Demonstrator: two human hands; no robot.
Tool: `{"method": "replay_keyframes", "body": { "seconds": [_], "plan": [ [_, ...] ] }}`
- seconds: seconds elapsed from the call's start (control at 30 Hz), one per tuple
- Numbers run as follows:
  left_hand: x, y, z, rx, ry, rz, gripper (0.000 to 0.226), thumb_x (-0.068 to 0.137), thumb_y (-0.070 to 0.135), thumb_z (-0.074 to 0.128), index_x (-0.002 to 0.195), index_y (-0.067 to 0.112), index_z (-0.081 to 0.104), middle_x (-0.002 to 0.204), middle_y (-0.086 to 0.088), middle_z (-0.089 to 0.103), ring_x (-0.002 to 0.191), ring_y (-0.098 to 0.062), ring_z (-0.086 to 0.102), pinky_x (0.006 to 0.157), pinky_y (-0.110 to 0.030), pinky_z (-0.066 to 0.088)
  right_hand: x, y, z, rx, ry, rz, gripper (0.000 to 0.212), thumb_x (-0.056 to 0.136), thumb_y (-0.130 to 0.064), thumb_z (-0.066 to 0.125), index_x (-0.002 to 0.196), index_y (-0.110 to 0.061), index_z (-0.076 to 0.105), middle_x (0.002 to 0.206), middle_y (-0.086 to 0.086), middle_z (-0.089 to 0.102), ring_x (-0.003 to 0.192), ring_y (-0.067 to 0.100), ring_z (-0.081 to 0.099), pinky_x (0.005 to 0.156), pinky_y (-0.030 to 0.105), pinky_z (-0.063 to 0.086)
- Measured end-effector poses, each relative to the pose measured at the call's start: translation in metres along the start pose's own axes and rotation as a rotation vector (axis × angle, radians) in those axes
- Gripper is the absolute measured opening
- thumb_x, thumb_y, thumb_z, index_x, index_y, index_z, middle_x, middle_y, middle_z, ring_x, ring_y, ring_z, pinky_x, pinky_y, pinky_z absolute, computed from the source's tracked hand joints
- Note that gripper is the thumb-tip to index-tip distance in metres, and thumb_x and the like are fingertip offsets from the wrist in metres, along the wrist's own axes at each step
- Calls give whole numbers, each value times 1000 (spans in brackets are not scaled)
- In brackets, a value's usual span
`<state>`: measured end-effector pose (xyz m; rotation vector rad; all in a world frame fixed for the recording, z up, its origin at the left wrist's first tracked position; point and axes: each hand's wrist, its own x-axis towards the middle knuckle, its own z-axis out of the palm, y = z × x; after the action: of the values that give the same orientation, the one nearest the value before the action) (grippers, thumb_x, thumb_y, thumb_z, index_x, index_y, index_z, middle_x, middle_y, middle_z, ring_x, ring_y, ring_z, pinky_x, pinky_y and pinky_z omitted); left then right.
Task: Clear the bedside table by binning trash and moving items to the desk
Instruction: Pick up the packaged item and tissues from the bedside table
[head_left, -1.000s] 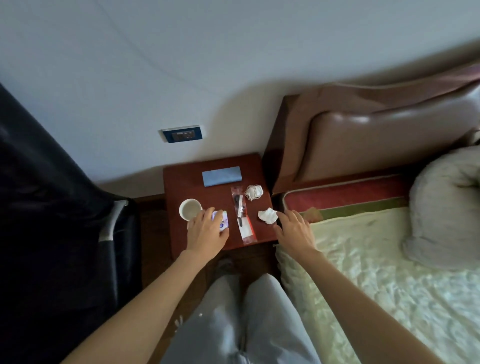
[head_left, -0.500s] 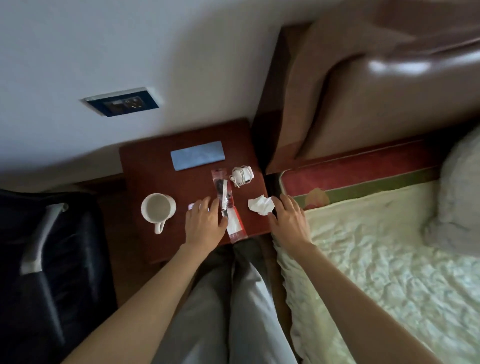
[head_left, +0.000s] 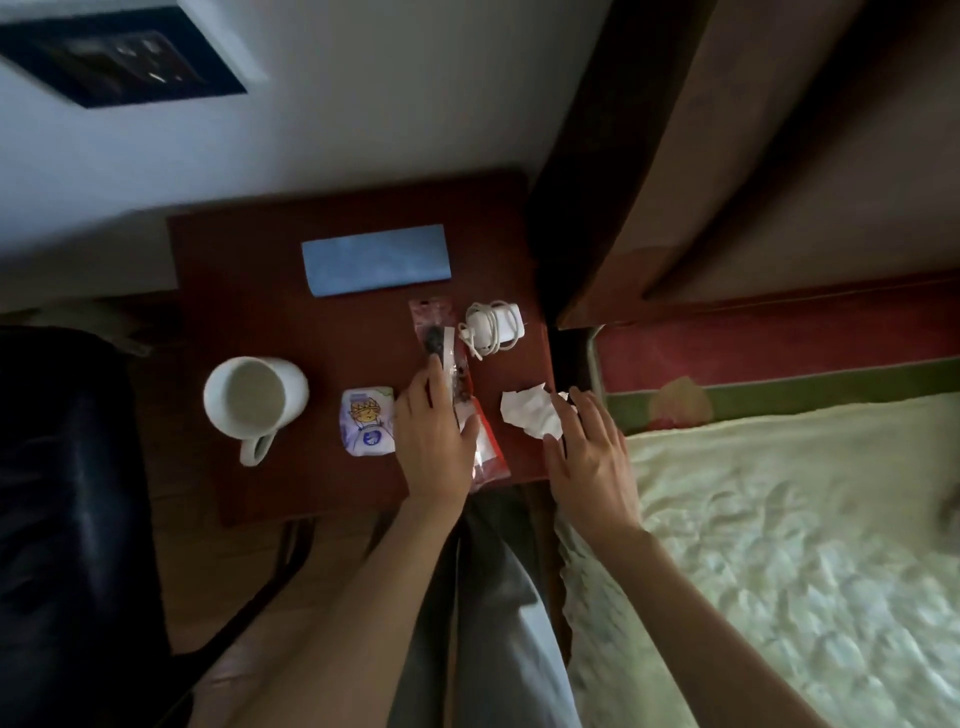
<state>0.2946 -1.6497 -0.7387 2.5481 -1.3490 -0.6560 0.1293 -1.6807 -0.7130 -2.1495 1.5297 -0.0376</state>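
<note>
Hands (head_left: 511, 452) over crinkled wrapper (head_left: 457, 384), crumpled tissue (head_left: 532, 413)

The dark red-brown wooden surface (head_left: 249, 249) stands against the wall, just beside the bed's headboard. On it lie a flat blue rectangular pad (head_left: 375, 260) near the back, a white mug (head_left: 253, 400) at the left, a small printed packet (head_left: 367, 429) beside it, a long clear red-edged wrapper (head_left: 457, 384), a coiled white charger (head_left: 492, 326) and a crumpled white tissue (head_left: 530, 412) near the right edge.
</note>
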Motion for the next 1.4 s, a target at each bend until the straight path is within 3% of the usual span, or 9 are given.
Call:
{"method": "replay_keyframes", "body": {
  "seconds": [0.17, 0.3, 0.37, 0.53, 0.63, 0.77, 1.03, 1.27, 1.4],
  "plan": [
    [-5, 6, 2, -329, 49, -85, 64, 84, 13, 66, 141, 8, 37, 115, -15, 54, 100, -23, 57, 76, -30, 53, 4, 3, 4, 16, 24, -28, 46, 91, -23, 43, 134, -7, 50, 135, 18, 53, 129, 34, 47, 104, 46, 42],
    [-11, 7, -5, -452, 88, -116, 63, 81, 3, 69, 139, 6, 42, 118, -14, 56, 101, -7, 50, 85, 1, 33, 9, 3, 5, 57, 35, -56, 50, 92, -35, 46, 133, -6, 51, 133, 19, 54, 128, 34, 48, 102, 45, 43],
    [-15, 6, -11, -466, 132, -105, 59, 79, 3, 71, 134, 3, 48, 116, -15, 59, 102, 2, 43, 86, 7, 27, 12, 3, 7, 50, 17, -68, 53, 89, -37, 55, 132, -7, 51, 133, 19, 53, 127, 34, 48, 99, 43, 45],
    [-26, -10, -31, -472, 150, -73, 48, 80, 8, 72, 126, 6, 57, 106, -10, 67, 97, -13, 62, 86, -18, 50, 20, 6, 16, 2, -92, -59, 66, 78, -31, 76, 135, -11, 49, 134, 18, 53, 126, 34, 49, 93, 44, 50],
    [-32, -17, -47, -470, 170, -83, 45, 79, 5, 73, 122, 4, 59, 109, -9, 68, 102, -6, 57, 86, -10, 45, 26, 4, 18, 5, -109, -37, 60, 75, -22, 77, 130, -13, 55, 128, 13, 57, 116, 33, 56, 77, 42, 56],
    [-40, -25, -68, -512, 164, -119, 42, 80, 3, 71, 120, 4, 60, 110, -8, 68, 103, -8, 60, 89, -15, 48, 33, 0, 16, -2, -78, -36, 40, 74, -17, 72, 113, -15, 64, 110, 6, 64, 99, 30, 60, 61, 40, 57],
    [-48, -30, -106, -603, 137, -176, 44, 82, 8, 70, 125, 9, 58, 112, -6, 64, 98, -8, 61, 79, -7, 49, 34, -16, -13, 81, -93, 62, 31, 73, -13, 71, 103, -16, 67, 98, 4, 65, 86, 28, 63, 61, 26, 36],
    [-46, -16, -165, -583, 169, -88, 47, 81, 13, 72, 126, 10, 57, 114, -6, 65, 103, -9, 62, 81, -22, 55, 13, -53, -82, 216, 81, 47, 25, 78, -19, 71, 102, -19, 68, 99, -3, 67, 76, 23, 65, 59, 25, 38],
    [-47, 6, -217, -632, 173, -40, 47, 80, 10, 72, 125, 13, 58, 110, 0, 64, 100, -13, 64, 81, -30, 56, -7, -82, -140, 274, 280, 18, 22, 78, -30, 67, 96, -18, 70, 91, -6, 67, 69, 13, 60, 53, 17, 34]
  ]
}}
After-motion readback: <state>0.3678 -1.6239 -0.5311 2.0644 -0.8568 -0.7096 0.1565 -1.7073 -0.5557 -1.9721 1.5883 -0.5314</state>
